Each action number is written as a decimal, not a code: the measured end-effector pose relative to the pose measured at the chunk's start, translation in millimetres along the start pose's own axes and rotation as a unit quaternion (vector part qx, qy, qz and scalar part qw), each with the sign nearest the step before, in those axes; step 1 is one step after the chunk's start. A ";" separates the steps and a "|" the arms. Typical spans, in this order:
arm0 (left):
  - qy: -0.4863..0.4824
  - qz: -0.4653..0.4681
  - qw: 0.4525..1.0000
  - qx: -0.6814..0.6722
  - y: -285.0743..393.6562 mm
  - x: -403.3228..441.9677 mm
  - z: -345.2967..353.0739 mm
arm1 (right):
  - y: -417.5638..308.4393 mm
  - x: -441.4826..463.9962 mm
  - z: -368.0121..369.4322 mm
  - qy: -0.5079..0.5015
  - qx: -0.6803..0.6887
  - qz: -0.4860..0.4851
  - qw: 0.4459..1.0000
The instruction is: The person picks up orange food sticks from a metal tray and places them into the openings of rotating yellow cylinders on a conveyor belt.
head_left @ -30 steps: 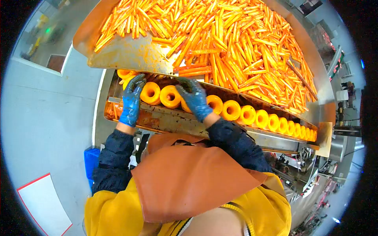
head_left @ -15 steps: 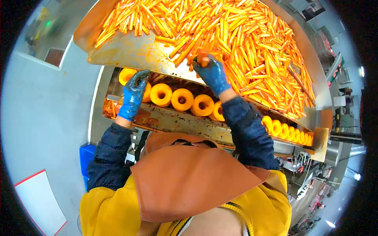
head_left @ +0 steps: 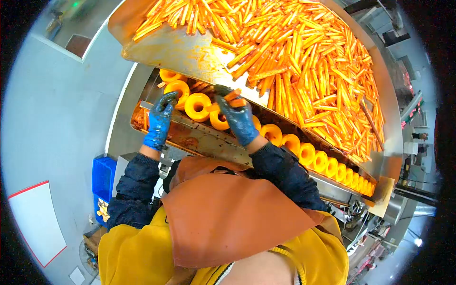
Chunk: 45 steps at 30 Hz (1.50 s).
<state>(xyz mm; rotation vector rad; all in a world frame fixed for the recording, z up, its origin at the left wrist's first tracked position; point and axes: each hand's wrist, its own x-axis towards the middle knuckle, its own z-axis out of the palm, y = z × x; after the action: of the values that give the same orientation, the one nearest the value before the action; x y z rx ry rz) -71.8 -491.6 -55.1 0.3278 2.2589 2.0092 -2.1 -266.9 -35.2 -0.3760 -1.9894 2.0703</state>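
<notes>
My right hand [head_left: 236,116], in a blue glove, grips a few orange, oily food sticks [head_left: 233,95] above a row of yellow rings. Its fingertips look dark and wet. My left hand [head_left: 160,118], also in a blue glove, is beside a yellow ring [head_left: 178,90] near the row's left end. Its fingers are curled and closed, and whatever they may hold is hidden. Another yellow ring [head_left: 197,106] lies between the two hands. Beyond the row, a big pile of the same sticks [head_left: 304,66] covers much of a metal tray [head_left: 175,50].
A metal ledge [head_left: 204,137] with reddish residue runs along the near side of the rings. More yellow rings [head_left: 307,153] continue toward the lower right. Blue crates [head_left: 103,176] stand on the floor at left. A dark rod [head_left: 371,121] lies against the pile's right side.
My right hand has come from the edge of the pile down to the yellow rings, bringing sticks with it. My left hand stays near the row's left end. The camera view has shifted.
</notes>
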 end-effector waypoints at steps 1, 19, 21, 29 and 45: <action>-0.006 0.009 1.000 0.026 -1.4 -0.3 0.9 | -4.3 0.5 7.8 -0.023 0.002 0.031 0.999; -0.001 0.049 0.998 0.042 2.2 4.1 4.3 | -4.3 6.2 18.1 -0.150 -0.263 -0.105 0.947; -0.011 0.057 0.998 0.035 13.0 8.0 11.7 | -24.5 0.9 -15.0 -0.158 -0.274 -0.095 0.944; -0.133 0.258 0.932 0.218 59.7 47.7 91.2 | -61.0 -11.8 -183.4 0.178 -0.608 -0.149 0.759; -0.398 0.577 0.548 0.457 78.8 115.7 278.5 | -42.2 38.0 -204.1 0.061 -0.718 -0.062 0.691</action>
<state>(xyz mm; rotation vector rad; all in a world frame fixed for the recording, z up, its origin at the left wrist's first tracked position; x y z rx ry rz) -116.6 -187.3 -3.7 2.6069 2.1121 0.0300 33.7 -60.9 -1.2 -0.5345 -2.9369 -0.0436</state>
